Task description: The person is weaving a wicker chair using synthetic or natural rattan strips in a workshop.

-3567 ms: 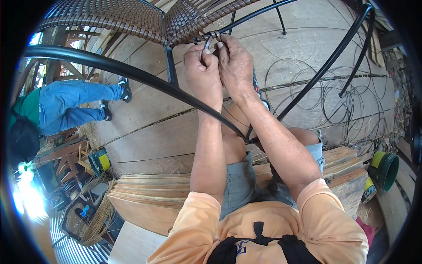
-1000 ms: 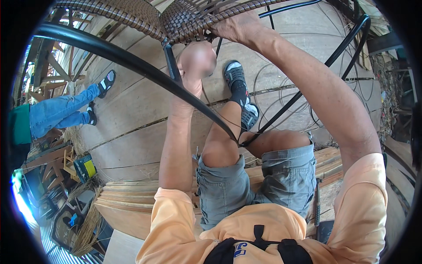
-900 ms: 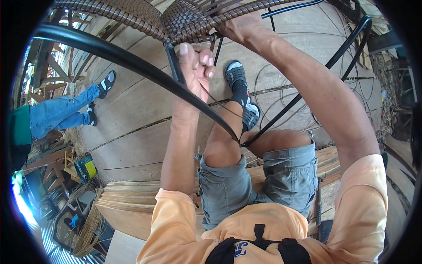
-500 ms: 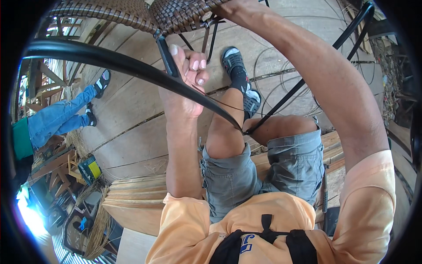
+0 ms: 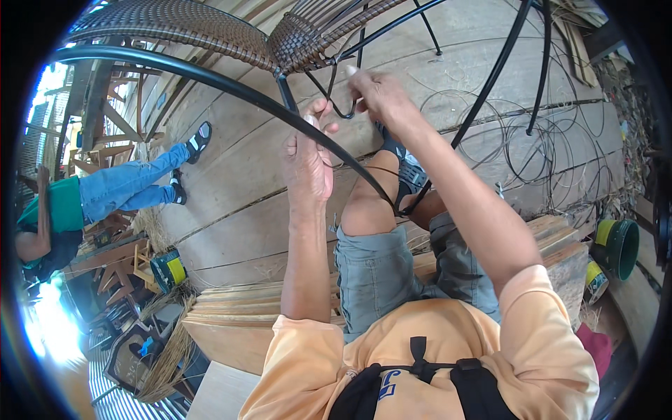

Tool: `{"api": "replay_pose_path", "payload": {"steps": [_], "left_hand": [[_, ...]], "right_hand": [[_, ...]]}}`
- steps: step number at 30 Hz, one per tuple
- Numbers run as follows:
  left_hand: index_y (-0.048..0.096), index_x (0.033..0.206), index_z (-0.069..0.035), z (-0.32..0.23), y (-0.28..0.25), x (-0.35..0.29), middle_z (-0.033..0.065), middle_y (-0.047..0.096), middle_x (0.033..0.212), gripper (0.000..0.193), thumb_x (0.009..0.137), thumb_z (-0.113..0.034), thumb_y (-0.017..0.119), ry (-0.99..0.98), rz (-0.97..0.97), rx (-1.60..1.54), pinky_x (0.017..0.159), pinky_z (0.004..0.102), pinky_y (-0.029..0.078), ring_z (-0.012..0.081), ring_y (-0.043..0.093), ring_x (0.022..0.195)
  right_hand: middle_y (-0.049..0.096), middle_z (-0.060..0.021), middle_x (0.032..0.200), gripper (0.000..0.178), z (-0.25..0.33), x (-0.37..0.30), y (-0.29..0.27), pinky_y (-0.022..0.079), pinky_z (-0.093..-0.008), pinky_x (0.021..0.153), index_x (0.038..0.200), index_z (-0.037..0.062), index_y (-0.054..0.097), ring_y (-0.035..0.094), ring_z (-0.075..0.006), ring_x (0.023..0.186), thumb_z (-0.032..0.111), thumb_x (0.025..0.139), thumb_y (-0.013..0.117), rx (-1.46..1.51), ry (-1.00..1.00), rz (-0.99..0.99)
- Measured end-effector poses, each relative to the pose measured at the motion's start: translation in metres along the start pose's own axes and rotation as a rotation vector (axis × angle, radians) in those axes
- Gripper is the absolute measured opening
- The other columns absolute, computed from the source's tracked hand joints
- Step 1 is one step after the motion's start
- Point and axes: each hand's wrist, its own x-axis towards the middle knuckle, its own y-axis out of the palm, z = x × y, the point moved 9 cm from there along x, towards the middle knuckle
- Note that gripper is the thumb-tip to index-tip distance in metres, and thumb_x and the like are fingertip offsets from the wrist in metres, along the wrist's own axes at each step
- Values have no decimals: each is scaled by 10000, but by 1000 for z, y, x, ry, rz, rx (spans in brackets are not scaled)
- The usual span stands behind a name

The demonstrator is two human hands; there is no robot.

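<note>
A chair with a brown woven seat and back [image 5: 294, 43] and a black tubular frame [image 5: 210, 78] is tilted in front of me. My left hand [image 5: 311, 157] is at the curved tube, just below the short post joining it to the weave. Its fingers are curled, and the tube partly covers them. My right hand [image 5: 381, 101] is below the woven corner, close to the left hand, with bent fingers and a raised thumb. What either hand pinches, if anything, is too small to make out. The curved tube's lower end lies by my knees.
Loose dark strands [image 5: 539, 150] coil on the plank floor [image 5: 231, 203] at right. Stacked boards [image 5: 238, 308] lie beside my legs. Green buckets [image 5: 619, 248] stand at the right and left. Another person in jeans [image 5: 129, 183] stands at left.
My right hand has come away from the woven edge and down beside my left hand. The view has shifted, showing more of the chair and floor. My left hand stays by the tube.
</note>
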Motion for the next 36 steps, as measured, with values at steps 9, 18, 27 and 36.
{"api": "replay_pose_path", "payload": {"steps": [9,18,27,36], "left_hand": [[577,1094,25,-30,-20,8,81,608,1002,389,934,-298,433,-9,166,698,735,256,430,124,552,891],[580,1086,12,-110,63,68,73,613,1029,240,888,-88,486,374,506,894,781,230,453,117,576,883],[549,1002,-83,-48,125,65,42,593,917,315,880,-372,514,-414,919,-119,709,274,491,178,590,731],[429,674,-124,-56,93,121,-48,351,571,415,909,-466,425,-125,541,193,399,182,254,46,337,488]], "right_hand": [[581,-13,692,169,-4,-9,36,433,-240,549,843,18,592,534,-98,631,172,881,532,385,47,65],[406,50,581,174,103,-69,-8,297,-182,430,870,38,605,388,-38,514,174,887,497,150,-154,156],[476,8,648,230,161,-74,-14,382,-224,463,963,-12,518,442,-112,544,189,926,413,782,-223,429],[620,-159,817,196,92,20,-33,470,-360,720,883,25,597,604,-251,812,171,842,473,-909,-829,-212]]}}
